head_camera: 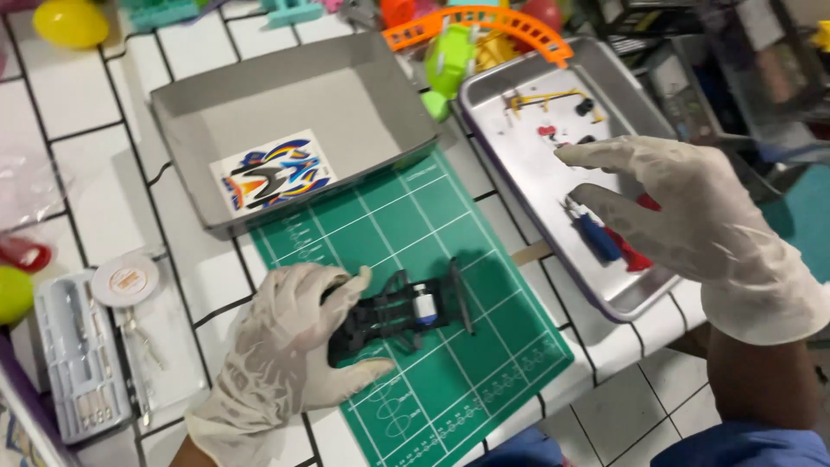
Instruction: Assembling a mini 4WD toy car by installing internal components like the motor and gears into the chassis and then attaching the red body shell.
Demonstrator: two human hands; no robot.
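While the gloved left hand [290, 346] clamps the black toy car chassis [399, 310] on the near green cutting mat [484, 363], the right hand [683, 212] hovers, fingers apart (holding nothing), over the metal tray [519, 156] at right; choosing a small part seems the step, calling for a careful pinch.

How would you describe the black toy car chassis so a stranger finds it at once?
Find the green cutting mat on the white tiled table. At its near-left part, the gloved left hand holds the black plastic toy car chassis. Only it carries a small white-and-blue motor.
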